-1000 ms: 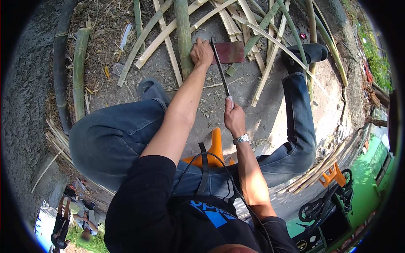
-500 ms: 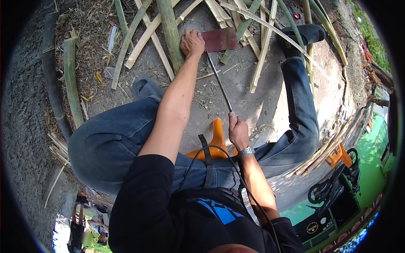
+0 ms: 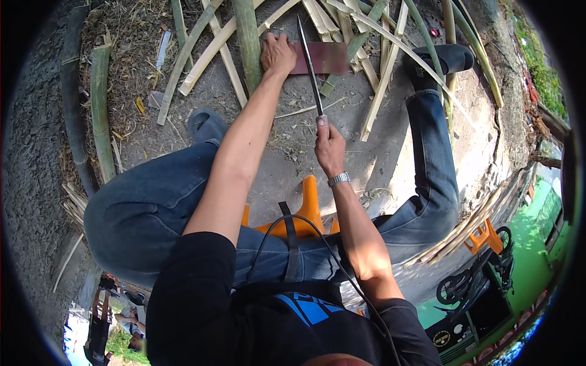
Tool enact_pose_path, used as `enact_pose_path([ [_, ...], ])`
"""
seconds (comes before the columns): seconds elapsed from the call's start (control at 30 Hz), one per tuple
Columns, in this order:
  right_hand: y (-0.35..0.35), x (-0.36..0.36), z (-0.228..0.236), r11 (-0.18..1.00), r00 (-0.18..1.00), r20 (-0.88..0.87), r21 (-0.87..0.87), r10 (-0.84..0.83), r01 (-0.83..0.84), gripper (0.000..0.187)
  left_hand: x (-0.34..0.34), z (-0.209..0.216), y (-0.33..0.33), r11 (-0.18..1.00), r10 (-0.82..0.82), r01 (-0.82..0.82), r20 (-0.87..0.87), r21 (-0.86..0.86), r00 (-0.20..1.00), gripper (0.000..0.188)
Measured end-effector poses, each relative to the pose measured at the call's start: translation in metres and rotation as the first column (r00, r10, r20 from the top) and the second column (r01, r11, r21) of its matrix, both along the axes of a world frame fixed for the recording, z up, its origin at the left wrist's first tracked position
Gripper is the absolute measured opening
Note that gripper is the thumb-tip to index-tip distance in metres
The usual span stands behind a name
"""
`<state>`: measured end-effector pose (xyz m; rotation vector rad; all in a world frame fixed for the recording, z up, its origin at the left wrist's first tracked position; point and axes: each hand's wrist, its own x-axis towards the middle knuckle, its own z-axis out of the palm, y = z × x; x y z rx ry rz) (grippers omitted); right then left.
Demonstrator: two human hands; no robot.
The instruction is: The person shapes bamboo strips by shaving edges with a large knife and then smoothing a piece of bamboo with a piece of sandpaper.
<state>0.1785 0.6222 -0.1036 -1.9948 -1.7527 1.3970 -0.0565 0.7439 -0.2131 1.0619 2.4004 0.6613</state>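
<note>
My left hand (image 3: 279, 53) is closed on the left end of a flat, reddish-brown rectangular slab (image 3: 332, 58), beside a thick green bamboo pole (image 3: 247, 43). The slab's right end looks blurred. In my right hand (image 3: 330, 148) is the handle of a long, narrow, dark tool (image 3: 314, 82) that tapers to a point; whether it is a knife or a file I cannot tell. Its shaft lies across the slab near my left fingers, and the tip reaches past the far edge. My right thumb rests along the handle.
Split bamboo strips (image 3: 384, 73) lie crossed beyond the slab. Bamboo poles (image 3: 101, 110) lie at the left. An orange plastic stool (image 3: 310, 204) shows between my legs, and a black cable (image 3: 259, 250) loops over my lap. A motorbike (image 3: 470, 274) stands at the lower right.
My right hand has pushed the long narrow tool forward and slightly left. Its tip has moved from the slab's near edge to beyond the far edge. My left hand keeps its hold.
</note>
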Motion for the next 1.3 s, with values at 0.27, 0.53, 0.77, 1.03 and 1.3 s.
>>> enact_pose_path([
  [0.27, -0.014, -0.024, -0.056, 0.992, 0.992, -0.063, -0.067, -0.109, 0.105, 0.064, -0.001, -0.016, 0.008, 0.999, 0.012, -0.009, -0.075, 0.047, 0.997, 0.019],
  [0.53, -0.022, -0.022, -0.065, 0.991, 0.985, -0.115, -0.053, -0.126, 0.120, 0.063, 0.003, -0.013, 0.011, 0.999, 0.021, -0.018, -0.057, 0.043, 0.998, 0.019],
  [0.77, -0.031, -0.027, -0.052, 0.992, 0.990, -0.070, -0.051, -0.120, 0.116, 0.054, 0.000, -0.010, 0.011, 0.999, 0.018, -0.017, -0.037, 0.039, 0.999, 0.021],
  [1.03, -0.027, -0.036, -0.040, 0.927, 0.964, -0.158, -0.343, -0.214, 0.150, 0.052, 0.000, -0.013, 0.012, 1.000, 0.029, -0.029, -0.049, -0.012, 0.998, 0.018],
  [1.3, -0.021, -0.031, -0.043, 0.989, 0.996, -0.066, -0.134, -0.066, 0.057, 0.055, 0.007, -0.011, 0.024, 0.998, 0.016, -0.017, -0.018, -0.053, 1.000, 0.021],
])
